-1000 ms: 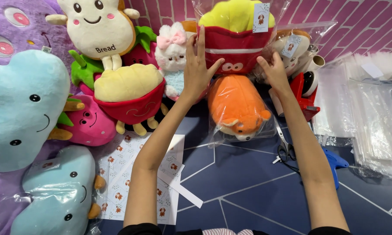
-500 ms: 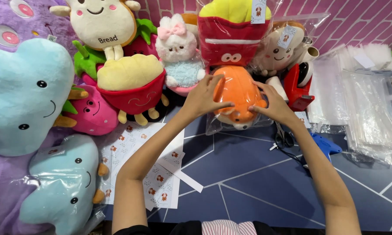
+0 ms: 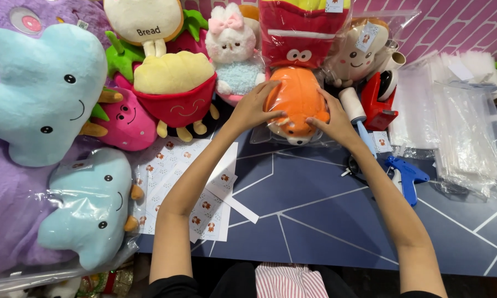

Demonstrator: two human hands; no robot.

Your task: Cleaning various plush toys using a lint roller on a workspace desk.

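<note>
presently, both hands are on the orange plush toy (image 3: 297,102), which lies on the dark blue desk (image 3: 314,221) just in front of the row of other stuffed toys, its face end turned toward the person. the left hand (image 3: 252,108) grips its left flank, fingers curled over the top; the right hand (image 3: 332,118) clasps the right flank and lower end. a clear plastic bag (image 3: 259,135) shows as a glossy film around the toy and flat on the desk beneath it, so the toy appears to be inside it; i judge the step in hand to be seating or smoothing the toy within that wrapping. whether the bag mouth is closed cannot be told. the next move would call for a steady hold on the slippery film without shifting the toy. as to containers: the red fries plush (image 3: 303,33) behind sits in its own clear bag, as does the toast plush (image 3: 359,52) at the right; a stack of empty clear bags (image 3: 458,127) lies further right. sticker sheets (image 3: 196,182) rest under the left forearm, and a blue tagging gun (image 3: 405,176) lies beside the right forearm.
</note>
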